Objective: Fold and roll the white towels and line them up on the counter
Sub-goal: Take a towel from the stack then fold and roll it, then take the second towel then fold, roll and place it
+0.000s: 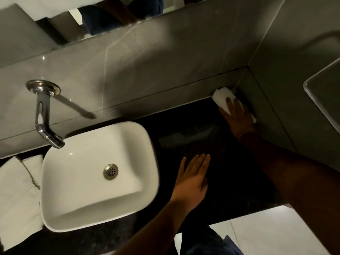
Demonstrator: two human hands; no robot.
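A rolled white towel (221, 97) lies on the dark counter (184, 144) in the far right corner, against the side wall. My right hand (237, 116) rests on top of the roll with its fingers wrapped over it. My left hand (193, 179) hovers flat and open over the middle of the counter, just right of the basin, holding nothing. More white towels (16, 196) lie in a loose pile on the counter at the far left, partly hidden behind the basin.
A white rectangular basin (55, 181) stands on the counter's left half, under a chrome wall tap (43, 115). Grey tiled walls close the back and right sides. A mirror hangs above. The counter's front edge drops to a pale floor (266, 234).
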